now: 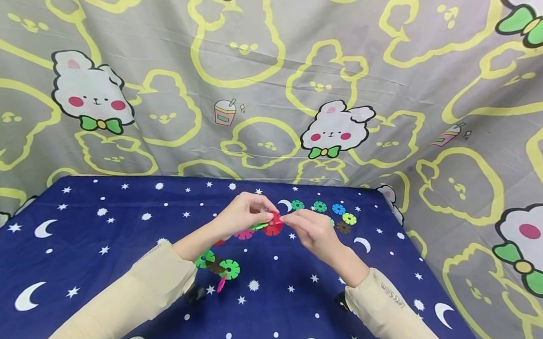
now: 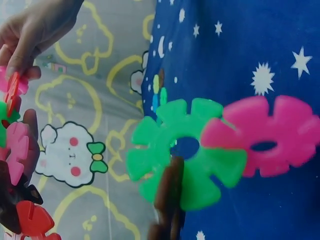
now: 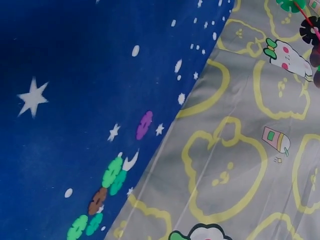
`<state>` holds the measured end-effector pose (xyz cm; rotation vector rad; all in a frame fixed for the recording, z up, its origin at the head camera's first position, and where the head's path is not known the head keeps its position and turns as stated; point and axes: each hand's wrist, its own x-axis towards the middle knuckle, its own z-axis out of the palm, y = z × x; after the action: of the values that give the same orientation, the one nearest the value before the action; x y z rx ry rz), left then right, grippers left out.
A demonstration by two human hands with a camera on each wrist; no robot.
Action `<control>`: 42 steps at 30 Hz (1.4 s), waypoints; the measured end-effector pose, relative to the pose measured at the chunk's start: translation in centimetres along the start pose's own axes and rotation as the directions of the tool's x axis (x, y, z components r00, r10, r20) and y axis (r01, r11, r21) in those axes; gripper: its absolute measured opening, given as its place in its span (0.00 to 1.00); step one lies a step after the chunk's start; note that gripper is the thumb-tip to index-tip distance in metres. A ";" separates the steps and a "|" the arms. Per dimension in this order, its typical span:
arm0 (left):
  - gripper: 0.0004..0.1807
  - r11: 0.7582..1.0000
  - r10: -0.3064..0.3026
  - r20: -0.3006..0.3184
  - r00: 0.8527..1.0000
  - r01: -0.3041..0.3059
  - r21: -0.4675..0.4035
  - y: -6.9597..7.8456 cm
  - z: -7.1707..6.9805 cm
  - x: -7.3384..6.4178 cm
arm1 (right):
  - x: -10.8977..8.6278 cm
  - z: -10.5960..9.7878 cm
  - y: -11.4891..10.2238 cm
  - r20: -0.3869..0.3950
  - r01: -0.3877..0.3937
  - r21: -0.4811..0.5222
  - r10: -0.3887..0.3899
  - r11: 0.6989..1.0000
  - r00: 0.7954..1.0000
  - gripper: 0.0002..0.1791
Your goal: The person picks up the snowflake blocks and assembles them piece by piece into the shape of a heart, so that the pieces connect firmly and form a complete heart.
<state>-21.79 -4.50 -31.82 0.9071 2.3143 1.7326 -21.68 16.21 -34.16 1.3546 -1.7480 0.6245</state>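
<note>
My left hand [image 1: 249,209] grips a chain of slotted plastic discs pushed into each other. Facing my right hand [image 1: 314,233], a red disc [image 1: 272,227] sits at the chain's upper end, and the right thumb and fingers pinch it at its edge. Below the left wrist dangles the other end, with a green disc [image 1: 229,269], a brown one and a small pink one seen edge-on [image 1: 221,283]. Close up in the left wrist view, a green disc [image 2: 200,187] is joined to a pink disc [image 2: 285,135]. Fingers hide part of the middle of the chain.
Loose discs lie on the blue star-patterned cloth beyond my right hand, among them a blue one [image 1: 338,209], a yellow-green one [image 1: 349,219] and a brown one [image 1: 343,227]. A purple disc [image 3: 144,125] lies there too. A grey patterned curtain [image 1: 258,85] hangs behind the table.
</note>
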 end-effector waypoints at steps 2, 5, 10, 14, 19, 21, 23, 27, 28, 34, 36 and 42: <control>0.06 1.000 0.007 0.023 1.000 -0.007 0.003 -0.2 0.0 -0.1 | -0.3 0.2 -0.2 -0.001 0.006 -0.015 -0.006 1.000 1.000 0.11; 0.06 1.000 0.015 0.068 0.998 -0.016 0.008 -0.5 0.0 -0.1 | -0.6 0.4 -0.3 -0.016 0.004 -0.025 -0.004 1.000 1.000 0.11; 0.08 1.000 0.016 0.106 0.994 -0.018 0.015 0.1 -0.1 0.2 | -0.5 -0.1 -0.1 -0.039 -0.092 0.081 0.095 0.992 0.995 0.10; 0.13 0.994 -0.004 0.156 0.988 -0.012 0.106 1.0 -0.6 0.2 | -0.5 -0.8 0.1 -0.044 -0.190 0.167 0.200 0.968 0.979 0.10; 0.17 0.958 0.050 0.138 0.989 -0.086 0.274 2.0 -2.2 -0.6 | -1.3 -1.8 0.5 -0.059 -0.397 0.279 0.428 0.875 0.902 0.08; 0.16 0.949 0.085 0.104 0.991 -0.112 0.294 2.5 -3.0 -1.2 | -1.4 -2.3 0.5 -0.050 -0.488 0.381 0.544 0.785 0.837 0.11; 0.15 0.947 0.127 0.070 0.989 -0.142 0.287 3.0 -3.8 -1.7 | -1.8 -2.6 0.9 -0.022 -0.574 0.478 0.662 0.665 0.749 0.10; 0.22 0.944 0.241 0.082 0.967 -0.253 0.213 3.4 -5.0 -2.4 | -2.9 -3.1 1.5 0.137 -0.701 0.616 0.828 0.358 0.543 0.11; 0.27 0.939 0.274 0.100 0.957 -0.288 0.187 3.4 -5.2 -2.5 | -3.3 -3.1 1.7 0.200 -0.727 0.627 0.844 0.280 0.498 0.12; 0.45 0.917 0.394 0.213 0.894 -0.399 -0.021 2.8 -5.0 -2.7 | -4.0 -2.2 1.2 0.557 -0.805 0.579 0.783 -0.127 0.277 0.09; 0.40 0.924 0.379 0.182 0.907 -0.382 -0.019 2.7 -4.8 -2.7 | -4.0 -1.7 0.9 0.632 -0.822 0.532 0.742 -0.203 0.226 0.09; 0.21 0.975 0.202 -0.076 0.976 -0.193 0.113 3.1 -4.5 -2.6 | -3.8 -0.8 -0.1 0.769 -0.947 0.320 0.594 -0.035 0.238 0.16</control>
<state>-20.33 -9.10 -28.12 1.1390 2.4666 1.7696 -21.06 18.91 -36.94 0.6690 -2.8241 2.1923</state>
